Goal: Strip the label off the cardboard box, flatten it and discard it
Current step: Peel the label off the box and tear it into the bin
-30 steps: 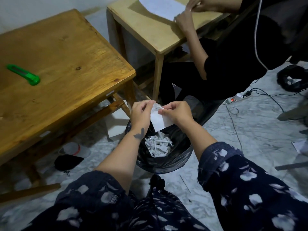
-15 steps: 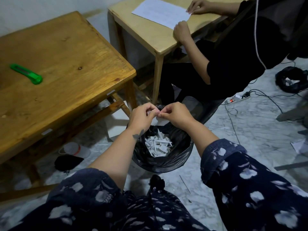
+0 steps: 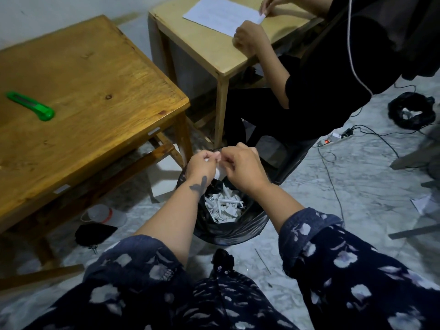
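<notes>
Two tables stand side by side: on the darker wooden table [image 3: 95,75] at the left lies a green utility knife [image 3: 30,106], well apart from the hands. Below that table a white cardboard piece [image 3: 164,177] rests on the floor just beside the bin. At the middle, the left hand [image 3: 202,165] and the right hand [image 3: 242,167] meet over the black bin bag [image 3: 233,227], both pinching a small white scrap of label [image 3: 220,171] between fingertips; most of the scrap is hidden by the fingers. The bag holds a heap of white paper shreds [image 3: 223,206]. At the right, a second person's hands rest on a white sheet [image 3: 219,15] on the paler table [image 3: 209,51].
</notes>
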Available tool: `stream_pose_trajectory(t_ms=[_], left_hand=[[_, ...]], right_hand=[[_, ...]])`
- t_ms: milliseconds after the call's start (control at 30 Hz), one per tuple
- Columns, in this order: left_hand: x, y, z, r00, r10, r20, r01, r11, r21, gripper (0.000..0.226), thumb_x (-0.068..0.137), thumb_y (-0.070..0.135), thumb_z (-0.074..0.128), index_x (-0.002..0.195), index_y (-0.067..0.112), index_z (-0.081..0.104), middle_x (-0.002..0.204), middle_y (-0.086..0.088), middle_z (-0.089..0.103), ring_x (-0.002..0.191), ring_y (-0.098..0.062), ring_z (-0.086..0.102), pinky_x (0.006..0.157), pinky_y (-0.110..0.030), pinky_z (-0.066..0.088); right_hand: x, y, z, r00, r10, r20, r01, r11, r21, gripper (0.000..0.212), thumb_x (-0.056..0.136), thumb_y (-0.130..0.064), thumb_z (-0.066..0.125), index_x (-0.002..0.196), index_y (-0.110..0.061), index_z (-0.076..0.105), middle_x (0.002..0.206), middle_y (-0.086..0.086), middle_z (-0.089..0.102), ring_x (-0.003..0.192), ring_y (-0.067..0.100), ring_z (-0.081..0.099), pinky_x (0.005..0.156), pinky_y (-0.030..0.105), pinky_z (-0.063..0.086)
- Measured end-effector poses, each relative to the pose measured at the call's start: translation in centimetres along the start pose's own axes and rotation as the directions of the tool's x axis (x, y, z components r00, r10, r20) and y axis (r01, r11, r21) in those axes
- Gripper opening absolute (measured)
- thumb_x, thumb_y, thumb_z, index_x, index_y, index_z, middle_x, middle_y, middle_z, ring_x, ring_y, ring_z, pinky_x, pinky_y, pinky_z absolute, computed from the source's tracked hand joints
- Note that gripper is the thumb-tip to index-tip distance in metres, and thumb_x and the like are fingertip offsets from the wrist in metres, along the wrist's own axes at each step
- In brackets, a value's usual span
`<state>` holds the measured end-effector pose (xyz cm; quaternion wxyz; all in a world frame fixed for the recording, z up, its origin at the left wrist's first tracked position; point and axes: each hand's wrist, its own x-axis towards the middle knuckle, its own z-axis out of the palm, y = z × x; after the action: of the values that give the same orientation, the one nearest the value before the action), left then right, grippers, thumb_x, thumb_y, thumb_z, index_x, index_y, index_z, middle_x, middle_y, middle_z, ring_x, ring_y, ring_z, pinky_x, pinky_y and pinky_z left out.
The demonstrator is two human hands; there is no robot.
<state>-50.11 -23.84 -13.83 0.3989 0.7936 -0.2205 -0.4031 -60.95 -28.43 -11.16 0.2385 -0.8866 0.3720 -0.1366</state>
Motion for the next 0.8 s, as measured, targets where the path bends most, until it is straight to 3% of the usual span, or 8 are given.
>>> stream_pose_trajectory(t_ms=[67, 167, 233, 300, 367, 467, 667, 800], left_hand=[[0.7, 0.1, -0.2, 0.977, -0.207, -0.043, 0.195, 0.962, -0.191, 0.019, 0.095, 0.03, 0.053, 0.093, 0.014, 0.063, 0.1, -0.006, 0.063, 0.092, -0.023, 0.054, 0.08, -0.029, 0.04], [1.8, -0.4, -2.7, 0.903, -0.403, -0.149, 0.338, 0.881, -0.331, 0.028, 0.097, 0.027, 0.046, 0.114, 0.009, 0.059, 0.123, -0.009, 0.058, 0.109, -0.028, 0.056, 0.09, -0.032, 0.044], [2.4, -1.7, -3.8, 0.902, -0.323, -0.287, 0.256, 0.934, -0.249, 0.033, 0.098, 0.023, 0.043, 0.122, 0.005, 0.057, 0.126, -0.014, 0.058, 0.114, -0.032, 0.055, 0.092, -0.037, 0.046], [1.5, -2.0, -3.3, 0.929, -0.205, -0.308, 0.157, 0.972, -0.173, 0.025, 0.097, 0.026, 0.046, 0.108, 0.012, 0.064, 0.113, -0.005, 0.062, 0.1, -0.026, 0.057, 0.081, -0.034, 0.045], [0.4, -1.4, -1.6, 0.966, -0.083, -0.244, 0.06, 0.993, -0.099, 0.017, 0.094, 0.033, 0.052, 0.092, 0.021, 0.064, 0.11, 0.008, 0.06, 0.096, -0.018, 0.054, 0.084, -0.031, 0.041], [-0.1, -0.8, 0.4, 0.983, 0.068, -0.172, -0.069, 0.998, 0.005, 0.014, 0.09, 0.039, 0.058, 0.085, 0.028, 0.065, 0.11, 0.004, 0.067, 0.098, -0.019, 0.058, 0.085, -0.032, 0.044], [-0.3, 0.2, 1.9, 0.99, -0.008, -0.139, -0.023, 0.974, -0.223, 0.012, 0.087, 0.031, 0.066, 0.075, 0.029, 0.067, 0.073, 0.012, 0.061, 0.073, -0.01, 0.055, 0.069, -0.025, 0.043], [-0.8, 1.3, 2.2, 0.985, -0.17, -0.013, 0.149, 0.893, -0.424, 0.015, 0.086, 0.03, 0.067, 0.097, 0.02, 0.069, 0.085, 0.011, 0.061, 0.089, -0.013, 0.054, 0.084, -0.027, 0.044]], right_hand=[[-0.4, -0.6, 0.2, 0.998, -0.031, -0.056, 0.032, 0.999, 0.018, 0.018, 0.081, -0.012, 0.061, 0.065, -0.017, 0.054, 0.059, -0.013, 0.042, 0.073, 0.013, 0.043, 0.079, 0.034, 0.035], [-1.4, 0.5, -0.4, 0.965, 0.204, -0.162, -0.161, 0.957, 0.242, 0.011, 0.083, -0.024, 0.066, 0.072, -0.022, 0.065, 0.068, -0.015, 0.053, 0.085, 0.01, 0.048, 0.093, 0.037, 0.035], [-2.0, 2.0, -1.0, 0.921, 0.371, -0.116, -0.313, 0.885, 0.345, 0.013, 0.082, -0.036, 0.063, 0.072, -0.03, 0.067, 0.076, -0.015, 0.063, 0.098, 0.011, 0.053, 0.1, 0.046, 0.038], [-2.2, 2.7, -1.4, 0.894, 0.447, -0.011, -0.404, 0.817, 0.412, 0.016, 0.079, -0.049, 0.061, 0.072, -0.035, 0.068, 0.082, -0.017, 0.069, 0.102, 0.014, 0.059, 0.098, 0.051, 0.042], [-1.9, 2.5, -1.6, 0.859, 0.507, 0.073, -0.459, 0.697, 0.551, 0.015, 0.081, -0.043, 0.066, 0.072, -0.032, 0.069, 0.083, -0.014, 0.071, 0.094, 0.014, 0.064, 0.091, 0.041, 0.05], [-1.1, 2.1, -1.9, 0.793, 0.583, 0.177, -0.498, 0.454, 0.739, 0.013, 0.087, -0.025, 0.065, 0.075, -0.023, 0.069, 0.078, -0.007, 0.068, 0.073, 0.009, 0.062, 0.059, 0.012, 0.048], [-0.4, 2.7, -1.1, 0.553, 0.722, 0.416, -0.677, 0.098, 0.729, 0.009, 0.087, -0.023, 0.062, 0.09, -0.015, 0.066, 0.061, -0.006, 0.058, 0.048, 0.006, 0.045, 0.048, 0.022, 0.029], [-0.2, 2.9, -0.5, 0.421, 0.787, 0.451, -0.701, -0.032, 0.712, 0.011, 0.084, -0.017, 0.064, 0.074, -0.014, 0.059, 0.062, -0.003, 0.055, 0.048, 0.008, 0.047, 0.036, 0.016, 0.027]])
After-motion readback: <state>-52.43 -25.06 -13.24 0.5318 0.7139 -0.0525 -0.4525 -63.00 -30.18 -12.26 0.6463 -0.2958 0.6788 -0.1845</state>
